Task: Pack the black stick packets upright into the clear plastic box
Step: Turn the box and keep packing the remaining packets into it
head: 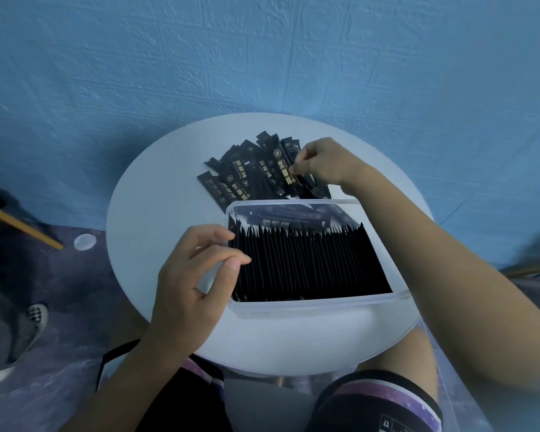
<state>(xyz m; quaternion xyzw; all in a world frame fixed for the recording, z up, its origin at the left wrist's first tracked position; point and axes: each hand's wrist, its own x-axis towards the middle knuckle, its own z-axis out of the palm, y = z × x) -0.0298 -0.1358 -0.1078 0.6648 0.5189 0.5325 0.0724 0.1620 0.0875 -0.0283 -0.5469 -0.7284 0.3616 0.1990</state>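
A clear plastic box [325, 302] sits on the round white table, filled with a dense row of black stick packets [306, 263] standing upright. Behind the box lies a loose pile of black packets with gold print [247, 173], flat on the table. My right hand [321, 162] reaches over the box's far right corner and pinches one packet [286, 169] at the right side of the pile. My left hand [197, 269] rests at the box's left wall, fingers loosely curled, thumb and fingertips at the leftmost upright packets.
The round white table [156, 194] stands against a blue textured wall. My knees in dark shorts are under its near edge. On the floor at left are a shoe [33, 325], a wooden stick [22, 227] and a small white disc [84, 242].
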